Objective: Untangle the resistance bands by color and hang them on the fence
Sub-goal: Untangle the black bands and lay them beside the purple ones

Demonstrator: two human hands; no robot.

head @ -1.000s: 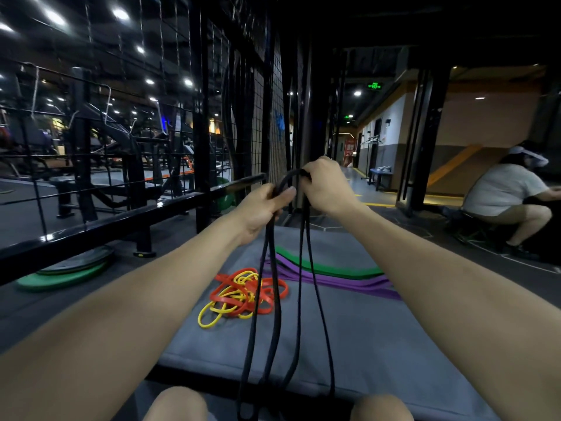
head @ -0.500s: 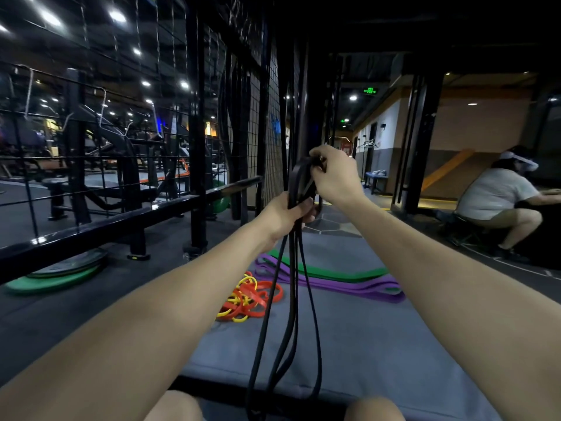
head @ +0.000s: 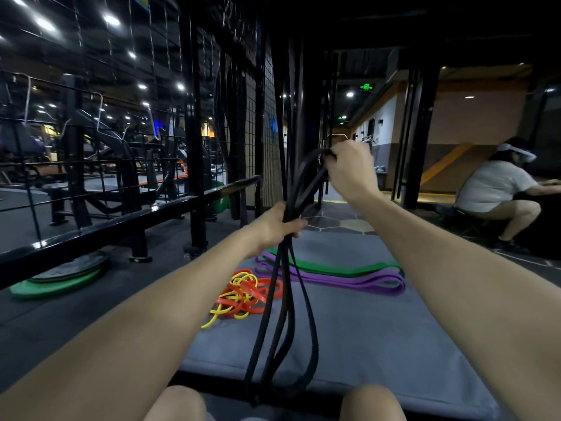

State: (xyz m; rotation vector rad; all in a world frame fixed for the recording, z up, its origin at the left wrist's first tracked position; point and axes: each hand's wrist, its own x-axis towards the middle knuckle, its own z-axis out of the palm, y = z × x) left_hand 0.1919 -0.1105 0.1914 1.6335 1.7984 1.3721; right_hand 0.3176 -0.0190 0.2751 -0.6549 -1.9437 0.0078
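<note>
Landmark: the grey mat (head: 379,344) on the floor ahead of you.

1. Your knees (head: 176,404), at the near edge of the mat, lowest in view.
2. Black bands (head: 285,314), several strands, hanging from your hands down over the mat's near half; the lowest loops reach its near edge between your knees.
3. Your left hand (head: 277,227), above the middle of the mat; fingers clenched round the gathered black strands, bundling them together.
4. Your right hand (head: 352,170), higher and farther than the left, above the mat's far end; fingers pinch the top of the black loops, which run slanting down to the left hand.
5. Orange and yellow bands (head: 243,294), a tangled heap lying on the mat's left side, just left of the hanging black strands.
6. Purple band (head: 349,281), flat across the far part of the mat.
7. Green band (head: 334,268), flat, touching the purple one on its far side.
8. Green weight plate (head: 54,284), on the floor well left of the mat.
9. Fence (head: 194,132), black wire grid with a rail, left of and beyond the mat.
10. Seated person (head: 498,189), far right of the mat, turned away.
</note>
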